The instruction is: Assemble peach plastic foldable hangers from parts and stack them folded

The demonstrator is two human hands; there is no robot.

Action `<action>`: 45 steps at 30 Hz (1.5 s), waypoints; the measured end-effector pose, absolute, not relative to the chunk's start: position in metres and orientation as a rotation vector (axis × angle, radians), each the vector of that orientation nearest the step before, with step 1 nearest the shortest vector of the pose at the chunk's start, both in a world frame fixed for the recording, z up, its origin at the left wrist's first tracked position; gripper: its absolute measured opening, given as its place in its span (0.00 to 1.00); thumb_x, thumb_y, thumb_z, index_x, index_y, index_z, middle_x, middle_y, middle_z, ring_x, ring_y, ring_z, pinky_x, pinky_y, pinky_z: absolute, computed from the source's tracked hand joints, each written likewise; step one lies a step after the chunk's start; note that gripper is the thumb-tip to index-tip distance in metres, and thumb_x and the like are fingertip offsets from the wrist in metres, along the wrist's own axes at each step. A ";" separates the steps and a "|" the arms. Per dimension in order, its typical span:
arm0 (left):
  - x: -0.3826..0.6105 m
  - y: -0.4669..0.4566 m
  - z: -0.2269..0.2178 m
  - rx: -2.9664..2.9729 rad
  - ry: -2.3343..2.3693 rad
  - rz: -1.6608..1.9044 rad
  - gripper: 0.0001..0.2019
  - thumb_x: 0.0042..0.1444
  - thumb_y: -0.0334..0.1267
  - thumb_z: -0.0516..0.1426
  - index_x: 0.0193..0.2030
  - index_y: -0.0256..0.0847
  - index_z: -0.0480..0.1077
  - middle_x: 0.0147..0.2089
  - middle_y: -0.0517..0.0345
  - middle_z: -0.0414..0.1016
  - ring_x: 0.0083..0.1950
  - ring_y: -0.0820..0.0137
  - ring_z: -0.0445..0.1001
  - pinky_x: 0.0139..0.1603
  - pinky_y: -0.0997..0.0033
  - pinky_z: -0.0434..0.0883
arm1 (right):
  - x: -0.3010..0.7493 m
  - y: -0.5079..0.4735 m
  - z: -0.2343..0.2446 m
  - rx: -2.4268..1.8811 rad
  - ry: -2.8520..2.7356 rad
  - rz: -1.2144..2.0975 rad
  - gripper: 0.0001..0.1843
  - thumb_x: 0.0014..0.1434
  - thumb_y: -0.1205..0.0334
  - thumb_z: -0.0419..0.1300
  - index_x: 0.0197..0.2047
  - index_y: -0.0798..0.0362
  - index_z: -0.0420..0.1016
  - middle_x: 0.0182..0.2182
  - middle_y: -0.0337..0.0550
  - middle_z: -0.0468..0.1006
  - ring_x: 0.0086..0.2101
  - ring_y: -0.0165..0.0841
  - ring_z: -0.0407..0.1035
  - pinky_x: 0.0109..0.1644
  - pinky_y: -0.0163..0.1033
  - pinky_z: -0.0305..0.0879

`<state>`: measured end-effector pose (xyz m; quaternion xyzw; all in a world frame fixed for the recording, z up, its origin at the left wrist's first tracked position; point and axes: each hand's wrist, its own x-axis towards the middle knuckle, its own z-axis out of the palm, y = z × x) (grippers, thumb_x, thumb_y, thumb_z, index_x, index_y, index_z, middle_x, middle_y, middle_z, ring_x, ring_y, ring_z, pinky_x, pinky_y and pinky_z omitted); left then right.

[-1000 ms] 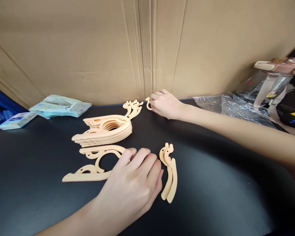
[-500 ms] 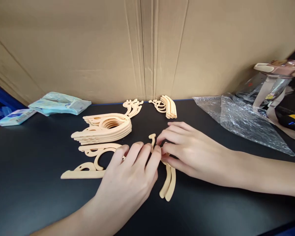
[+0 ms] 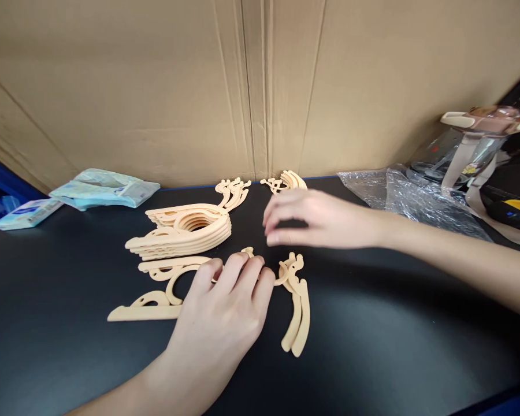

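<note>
Two hands work over one black table (image 3: 372,358). Pale pieces lie on it in several groups: one front hanger (image 3: 145,313) at centre left, one stack (image 3: 186,240) of like shapes behind it, one cluster of hooks (image 3: 234,192) at the stack's far right end, one far bundle (image 3: 295,179) at upper centre, and two curved arms (image 3: 302,323) at lower centre. The layers in the stack and the pieces in the far bundle overlap too much for a sure count.

The left hand (image 3: 225,315) is bent at the knuckles, palm down, fingers together over the right end of the front hanger. Its fingertips are hidden, so I cannot tell whether it grips or only presses. A small knob (image 3: 248,251) shows just beyond its knuckles, and a thin curved end (image 3: 281,276) comes out on its right, reaching the tops of the two curved arms.

The right hand (image 3: 301,218) is half open, with a gap between thumb and fingers and nothing visible in it. It is in front of the far bundle, partly covering it, and the front hanger lies nearer the bottom of the frame, to its left.

Two packets (image 3: 106,188) sit at the left; one bottle (image 3: 481,144) and clear plastic (image 3: 424,196) at the right.
</note>
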<state>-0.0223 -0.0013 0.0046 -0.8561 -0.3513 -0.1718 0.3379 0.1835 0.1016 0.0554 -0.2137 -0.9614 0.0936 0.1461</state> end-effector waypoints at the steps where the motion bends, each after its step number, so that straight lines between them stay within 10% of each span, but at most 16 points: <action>1: -0.022 -0.002 0.005 -2.239 -0.922 -0.461 0.15 0.64 0.20 0.49 0.37 0.34 0.76 0.39 0.50 0.81 0.43 0.59 0.75 0.39 0.58 0.62 | 0.184 0.114 0.056 -0.706 -2.740 0.097 0.12 0.70 0.57 0.57 0.44 0.57 0.78 0.43 0.47 0.80 0.46 0.37 0.71 0.52 0.42 0.62; 11: -0.021 -0.002 0.000 -2.249 -0.945 -0.486 0.12 0.62 0.21 0.52 0.36 0.37 0.75 0.37 0.51 0.79 0.44 0.60 0.73 0.40 0.59 0.59 | 0.165 0.180 0.037 -1.299 -2.777 -0.546 0.19 0.65 0.59 0.60 0.53 0.66 0.73 0.44 0.62 0.81 0.50 0.50 0.70 0.53 0.46 0.53; 45: -0.021 -0.001 -0.001 -2.270 -0.950 -0.521 0.11 0.63 0.24 0.53 0.37 0.37 0.76 0.40 0.55 0.82 0.46 0.59 0.72 0.42 0.58 0.61 | 0.127 0.193 0.024 -1.338 -2.530 0.093 0.17 0.60 0.68 0.63 0.53 0.54 0.73 0.40 0.45 0.83 0.39 0.38 0.76 0.35 0.37 0.58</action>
